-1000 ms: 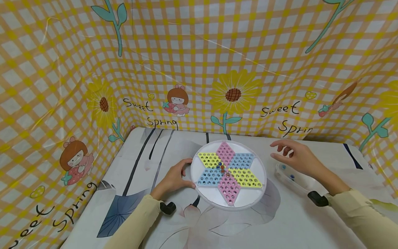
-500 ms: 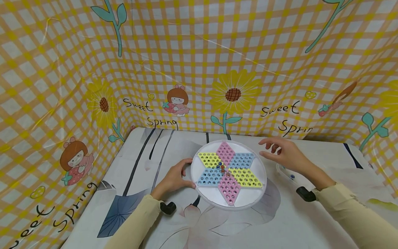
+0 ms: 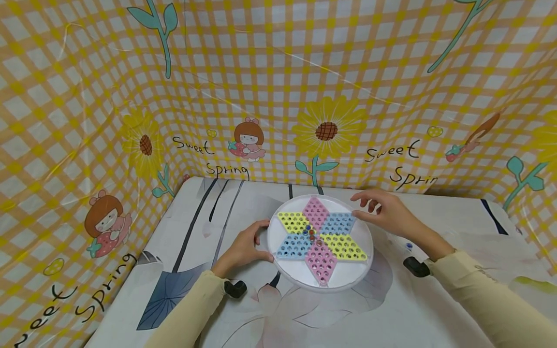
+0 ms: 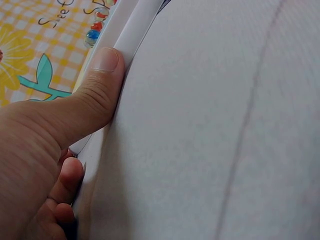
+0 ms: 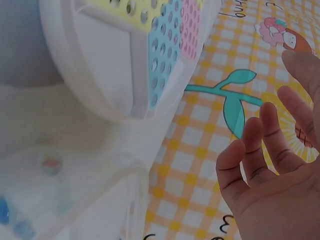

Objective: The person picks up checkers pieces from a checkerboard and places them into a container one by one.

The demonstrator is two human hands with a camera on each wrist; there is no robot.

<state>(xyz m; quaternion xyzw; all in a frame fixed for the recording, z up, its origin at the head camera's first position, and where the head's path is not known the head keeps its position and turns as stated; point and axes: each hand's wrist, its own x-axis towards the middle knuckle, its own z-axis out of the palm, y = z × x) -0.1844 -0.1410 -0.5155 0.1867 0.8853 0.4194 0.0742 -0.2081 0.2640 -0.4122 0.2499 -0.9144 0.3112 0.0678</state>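
Observation:
A round white Chinese checkers board (image 3: pixel 298 272) with a pink, yellow and blue star of holes lies on the table. Several marbles, among them blue (image 3: pixel 308 227) and red (image 3: pixel 312 237) ones, sit near the star's middle. My left hand (image 3: pixel 243 249) holds the board's left rim, its thumb (image 4: pixel 102 85) pressed along the edge and the other fingers bent below. Over the board's right rear edge hovers my right hand (image 3: pixel 383 210), fingers loosely bent and apart. In the right wrist view nothing lies in its palm (image 5: pixel 280 205).
A clear plastic container (image 5: pixel 90 197) with a few marbles, one of them blue (image 5: pixel 4 210), stands right of the board, partly hidden under my right forearm. A checked cloth (image 3: pixel 270 72) with sunflowers walls in the back and sides of the table.
My right hand has moved left, from above the clear container to the board's right rear edge. The left hand and the board stay in place.

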